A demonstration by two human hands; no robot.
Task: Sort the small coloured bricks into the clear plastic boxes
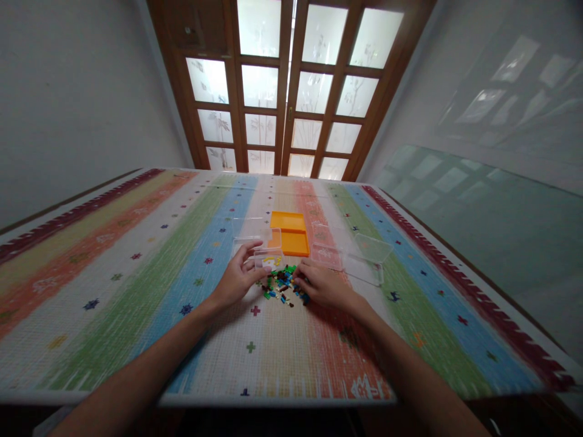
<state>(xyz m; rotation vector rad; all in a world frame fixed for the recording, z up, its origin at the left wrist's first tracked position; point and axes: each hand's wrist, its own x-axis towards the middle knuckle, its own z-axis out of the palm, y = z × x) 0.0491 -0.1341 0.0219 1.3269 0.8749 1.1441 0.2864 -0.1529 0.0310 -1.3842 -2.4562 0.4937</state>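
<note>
A small clear plastic box [276, 252] with a few yellow pieces [272, 261] inside stands between the thumb and fingers of my left hand [234, 279], which curve round its left end. Just in front of it lies a loose pile of small building bricks [283, 284] in green, blue, dark brown and pale yellow. My right hand [321, 283] rests at the right edge of this pile, its thumb and fingertips pinched together over the bricks. Whatever is in that pinch is too small to make out.
Behind the pile lies an open orange case [296, 243]. More clear plastic boxes stand left and right of it, including an opened clear box [374, 249] at the right. A striped tablecloth [218, 358] covers the table; wood-framed glass doors [286, 91] are beyond.
</note>
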